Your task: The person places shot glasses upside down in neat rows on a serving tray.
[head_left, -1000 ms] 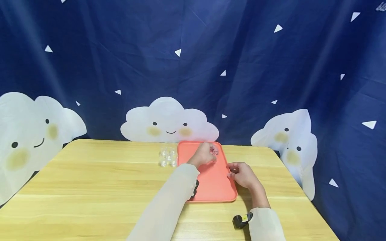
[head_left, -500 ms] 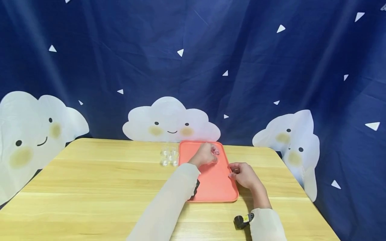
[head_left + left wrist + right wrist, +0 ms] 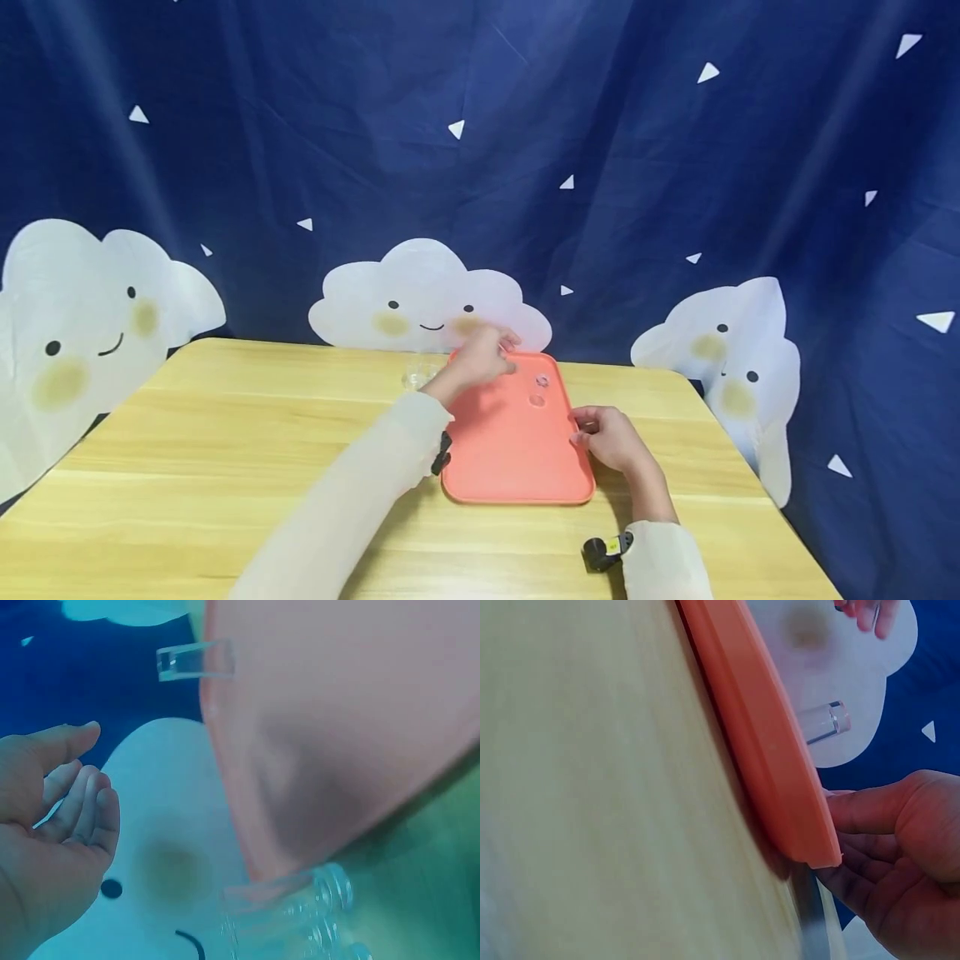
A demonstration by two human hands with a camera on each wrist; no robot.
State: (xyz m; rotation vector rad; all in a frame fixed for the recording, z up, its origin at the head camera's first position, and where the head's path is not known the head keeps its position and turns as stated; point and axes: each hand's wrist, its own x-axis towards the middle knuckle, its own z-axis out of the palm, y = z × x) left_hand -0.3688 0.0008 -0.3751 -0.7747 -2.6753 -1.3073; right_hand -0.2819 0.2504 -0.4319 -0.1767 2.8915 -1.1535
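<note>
A coral-red tray (image 3: 517, 467) lies on the wooden table. One small clear glass (image 3: 542, 382) stands on its far right part, and its side shows in the left wrist view. My left hand (image 3: 480, 357) is over the tray's far left corner, away from that glass; its fingers are loosely bent with nothing between them. Thumb and fingers of my right hand (image 3: 609, 435) pinch the tray's right edge. The right wrist view shows that hand (image 3: 907, 855) at the tray's rim (image 3: 772, 750). More small clear glasses (image 3: 292, 907) stand beside the tray's left edge, partly hidden by my left hand and wrist in the head view.
The wooden table (image 3: 247, 467) stretches to the left and in front of the tray. Behind its far edge hangs a dark blue cloth (image 3: 375, 125) with white clouds and triangles. Both wrists wear small black cameras.
My left hand has let go of the glass, which now stands on the tray, and has moved left toward the tray's far left corner. My right hand has stayed at the tray's edge.
</note>
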